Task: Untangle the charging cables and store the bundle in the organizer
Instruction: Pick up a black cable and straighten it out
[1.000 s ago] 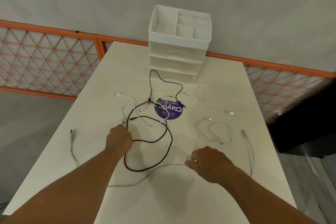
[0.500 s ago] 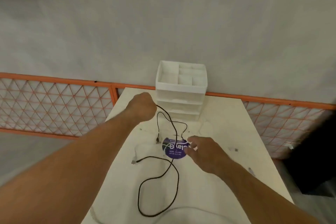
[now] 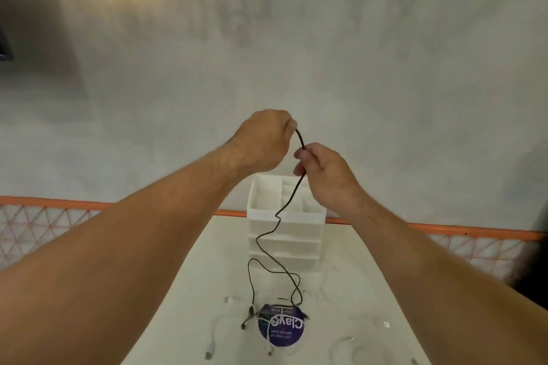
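Both hands are raised above the table (image 3: 355,275), in front of the white organizer (image 3: 305,218). The left hand (image 3: 262,139) has its fingers clenched on the upper end of a black cable (image 3: 278,216). Just below it, the right hand (image 3: 327,176) pinches the same cable between thumb and curled fingers (image 3: 299,170). From there the cable hangs past the organizer's front and loops down to the table, ending by a purple disc (image 3: 281,332). White cables (image 3: 212,347) lie loose on the table around the disc, one crossing it.
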A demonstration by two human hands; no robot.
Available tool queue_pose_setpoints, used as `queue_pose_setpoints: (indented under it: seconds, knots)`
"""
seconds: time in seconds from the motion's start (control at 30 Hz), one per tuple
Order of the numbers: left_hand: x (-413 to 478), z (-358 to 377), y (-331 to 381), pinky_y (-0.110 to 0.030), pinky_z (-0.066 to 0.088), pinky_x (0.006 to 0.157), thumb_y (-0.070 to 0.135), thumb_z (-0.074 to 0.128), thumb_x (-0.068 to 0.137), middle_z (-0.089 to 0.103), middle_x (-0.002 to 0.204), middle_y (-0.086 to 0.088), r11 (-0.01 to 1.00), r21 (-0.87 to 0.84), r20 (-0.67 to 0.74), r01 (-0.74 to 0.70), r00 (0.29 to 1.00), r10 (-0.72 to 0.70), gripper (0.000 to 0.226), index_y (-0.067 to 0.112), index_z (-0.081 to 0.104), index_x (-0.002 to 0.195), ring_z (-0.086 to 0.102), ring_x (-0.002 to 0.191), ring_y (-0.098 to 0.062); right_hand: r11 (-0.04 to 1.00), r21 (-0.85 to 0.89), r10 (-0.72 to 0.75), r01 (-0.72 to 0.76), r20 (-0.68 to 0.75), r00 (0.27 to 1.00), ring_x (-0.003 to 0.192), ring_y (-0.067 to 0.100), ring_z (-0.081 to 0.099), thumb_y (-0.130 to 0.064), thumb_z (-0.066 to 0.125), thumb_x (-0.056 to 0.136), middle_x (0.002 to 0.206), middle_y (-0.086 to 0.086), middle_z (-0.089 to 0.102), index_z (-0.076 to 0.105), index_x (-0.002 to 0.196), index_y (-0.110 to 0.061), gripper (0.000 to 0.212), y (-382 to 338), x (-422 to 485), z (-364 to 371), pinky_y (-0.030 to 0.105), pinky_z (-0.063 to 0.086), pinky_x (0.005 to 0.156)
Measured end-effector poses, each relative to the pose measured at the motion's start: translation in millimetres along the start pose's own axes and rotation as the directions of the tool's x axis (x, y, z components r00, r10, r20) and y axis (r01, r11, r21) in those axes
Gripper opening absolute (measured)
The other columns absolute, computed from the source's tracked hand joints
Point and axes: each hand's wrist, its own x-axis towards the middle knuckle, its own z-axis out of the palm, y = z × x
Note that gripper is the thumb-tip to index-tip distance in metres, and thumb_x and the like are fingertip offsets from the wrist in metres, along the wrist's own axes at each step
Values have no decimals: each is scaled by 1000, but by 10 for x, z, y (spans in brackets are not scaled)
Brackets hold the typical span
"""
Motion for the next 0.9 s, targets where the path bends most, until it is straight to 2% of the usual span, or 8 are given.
queue_pose_setpoints:
  seconds: [0.13,0.27,0.37,0.47,0.57,0.73,0.83,0.9]
  knots:
    - [-35,-114,-203,-24,45,71,21,39,101,62,91,6,978,-146,249,148,962,-109,27,18,65,95,59,80,-12,999,0,-52,52,17,999,64,14,57,-28,47,100,69,-3,54,67,99,-19,22,-33,80,-162,25,56,64]
    - [-58,-130,-221,-32,54,63,20,42,98,62,75,-6,712,-546,442,442,874,-204,25,5,63,92,58,62,-19,977,-137,-160,161,18,987,60,9,49,-37,43,101,64,-3,55,68,93,-25,28,-127,141,-224,25,43,61]
    - [13,-142,-163,-27,38,48,34,41,100,48,58,0,631,-602,453,490,860,-236,34,11,56,80,41,47,-15,927,-309,-202,212,63,977,66,13,54,-41,34,102,67,-7,56,63,93,-18,38,-248,190,-254,33,48,67]
    - [89,-178,-161,-25,28,46,39,39,100,42,56,3,729,-532,438,430,877,-197,37,14,55,78,31,45,-13,912,-347,-200,220,94,975,76,22,58,-40,31,103,76,2,60,59,89,-10,43,-308,237,-307,40,50,74]
    - [113,-197,-195,-26,30,50,33,39,101,46,58,4,821,-467,435,328,894,-110,35,12,62,86,35,48,-11,915,-330,-200,233,133,971,66,17,50,-34,34,103,71,1,54,58,86,-6,41,-326,292,-342,38,48,68]
    - [98,-145,-318,-16,36,53,24,41,100,63,67,10,991,-117,445,67,896,-8,28,20,67,92,50,56,-2,784,-531,-191,322,286,939,60,14,47,-39,41,101,64,-4,51,47,65,-20,41,-273,411,-355,32,40,59]
    - [161,4,-360,-24,46,64,16,40,100,63,82,7,979,190,322,-72,947,7,25,18,65,100,59,76,-11,655,-688,-156,312,281,947,60,15,49,-45,37,100,63,-4,50,45,63,-23,44,-253,429,-297,30,38,56]
    - [182,115,-341,-32,51,67,16,42,100,55,83,1,917,387,196,-99,980,23,21,14,61,107,58,75,-19,619,-739,-147,267,225,963,63,17,52,-46,34,101,67,-3,52,49,67,-23,44,-267,455,-252,30,40,57]
